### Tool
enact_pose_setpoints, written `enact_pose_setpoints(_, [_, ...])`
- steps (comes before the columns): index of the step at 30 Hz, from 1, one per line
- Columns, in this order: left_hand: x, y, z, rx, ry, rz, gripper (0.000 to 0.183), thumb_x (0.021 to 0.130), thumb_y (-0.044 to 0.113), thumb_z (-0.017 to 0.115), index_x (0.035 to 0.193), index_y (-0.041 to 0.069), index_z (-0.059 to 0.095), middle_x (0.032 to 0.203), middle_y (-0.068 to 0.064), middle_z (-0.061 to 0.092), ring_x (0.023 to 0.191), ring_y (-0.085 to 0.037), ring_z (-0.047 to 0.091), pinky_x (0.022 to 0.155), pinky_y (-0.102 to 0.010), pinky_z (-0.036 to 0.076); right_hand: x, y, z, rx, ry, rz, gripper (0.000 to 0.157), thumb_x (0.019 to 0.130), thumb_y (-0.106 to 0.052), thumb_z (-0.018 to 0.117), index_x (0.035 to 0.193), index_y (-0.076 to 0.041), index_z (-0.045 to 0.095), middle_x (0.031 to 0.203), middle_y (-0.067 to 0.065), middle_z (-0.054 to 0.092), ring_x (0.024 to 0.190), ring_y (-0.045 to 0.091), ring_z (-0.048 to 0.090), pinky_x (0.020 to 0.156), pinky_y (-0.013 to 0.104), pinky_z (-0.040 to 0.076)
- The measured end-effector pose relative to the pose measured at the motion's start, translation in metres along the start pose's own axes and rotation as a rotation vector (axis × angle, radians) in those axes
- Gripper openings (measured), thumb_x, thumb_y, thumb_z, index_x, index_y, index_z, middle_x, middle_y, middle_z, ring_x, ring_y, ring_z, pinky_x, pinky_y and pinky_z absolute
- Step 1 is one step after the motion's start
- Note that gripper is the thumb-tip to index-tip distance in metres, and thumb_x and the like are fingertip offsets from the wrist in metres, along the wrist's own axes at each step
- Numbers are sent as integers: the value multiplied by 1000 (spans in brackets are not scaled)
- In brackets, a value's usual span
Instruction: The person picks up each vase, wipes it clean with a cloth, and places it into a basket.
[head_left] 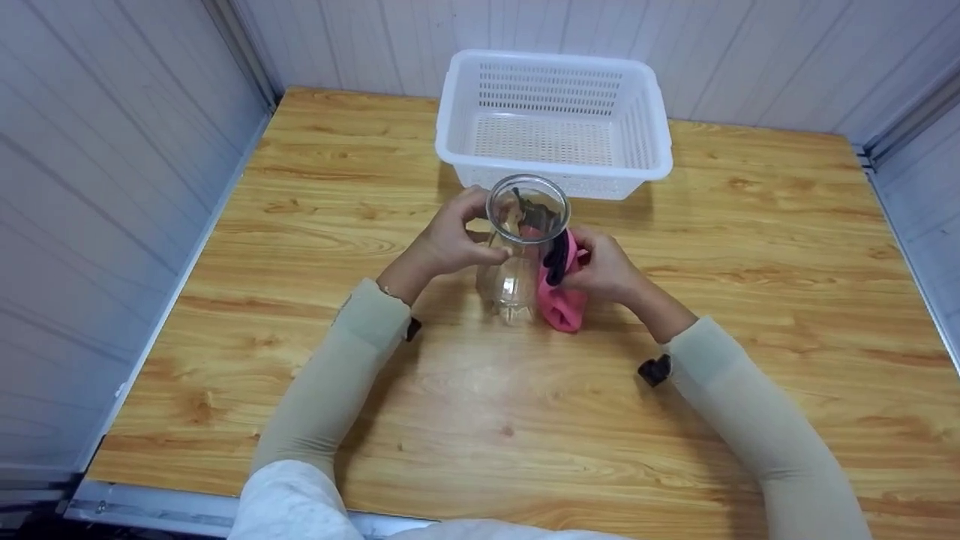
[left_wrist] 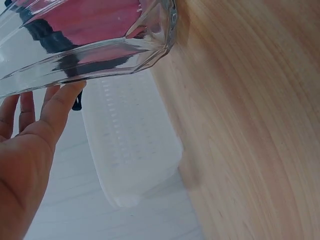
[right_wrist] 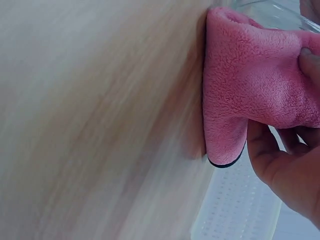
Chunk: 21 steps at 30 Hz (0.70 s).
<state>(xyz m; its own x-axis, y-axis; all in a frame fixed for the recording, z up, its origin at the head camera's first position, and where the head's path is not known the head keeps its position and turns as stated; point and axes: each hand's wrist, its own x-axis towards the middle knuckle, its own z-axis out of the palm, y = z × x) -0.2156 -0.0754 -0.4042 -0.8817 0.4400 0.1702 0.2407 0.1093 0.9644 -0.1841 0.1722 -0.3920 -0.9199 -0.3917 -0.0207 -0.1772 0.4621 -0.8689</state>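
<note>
A clear glass vase (head_left: 510, 283) with a wide round mouth is upright at the middle of the table. My left hand (head_left: 454, 236) grips it from the left near the neck, thumb on the near side. The left wrist view shows the faceted lower part of the vase (left_wrist: 150, 47) above the fingers. In my right hand (head_left: 609, 268) is a folded pink cloth (head_left: 564, 306) with a dark edge, held against the vase's right side. Up close in the right wrist view, the cloth (right_wrist: 250, 75) looks fluffy and its lower edge reaches the tabletop.
A white perforated plastic basket (head_left: 555, 166) stands behind the vase, near the back wall. The wood-grain table (head_left: 315, 187) has pale panel walls (head_left: 360, 45) at its back and sides.
</note>
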Motion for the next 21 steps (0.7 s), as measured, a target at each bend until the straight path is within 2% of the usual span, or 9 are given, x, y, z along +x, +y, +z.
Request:
enact_pose_setpoints(5, [1, 0, -2, 20, 8, -7, 60, 65, -2, 81, 121, 2, 62, 121, -11, 57, 107, -19, 56, 92, -43, 56, 0, -10, -3, 33, 55, -91, 39, 66, 5, 80, 101, 10, 63, 91, -8, 53, 86, 6, 52, 77, 24, 52])
enact_pose_setpoints(11, [2, 4, -7, 175, -25, 31, 59, 67, 10, 83, 122, 11, 64, 126, -4, 61, 116, -17, 55, 95, -40, 53, 5, -18, -8, 147, 77, -227, 38, 65, 9, 79, 97, 14, 60, 89, -9, 55, 77, 3, 52, 67, 17, 51])
enact_pose_setpoints(13, [3, 5, -8, 203, -41, 39, 60, 67, 11, 82, 124, 11, 63, 126, -4, 62, 116, -17, 55, 97, -43, 52, 7, -18, -10, 194, 87, -240, 35, 65, 10, 79, 94, 14, 59, 84, -10, 57, 73, 3, 51, 63, 15, 49])
enact_pose_setpoints(15, [4, 5, -7, 208, -52, 41, 61, 68, 11, 82, 125, 11, 61, 124, -4, 63, 114, -17, 56, 97, -44, 51, 8, -19, -12, 236, 98, -244, 32, 65, 11, 79, 91, 8, 60, 80, -9, 58, 71, 4, 52, 62, 15, 48])
enact_pose_setpoints(17, [4, 5, -7, 187, -58, 40, 61, 69, 10, 81, 125, 10, 58, 123, -4, 63, 111, -18, 57, 98, -46, 50, 11, -15, -13, 267, 104, -237, 33, 65, 13, 79, 92, 5, 61, 80, -8, 60, 73, 6, 54, 64, 16, 49])
enact_pose_setpoints(21, [2, 2, -5, 113, -52, 40, 58, 70, 7, 80, 122, 11, 54, 118, -7, 62, 107, -20, 60, 95, -48, 52, 18, -3, -11, 263, 96, -209, 40, 64, 10, 81, 99, 6, 62, 85, -7, 62, 80, 9, 57, 73, 18, 52])
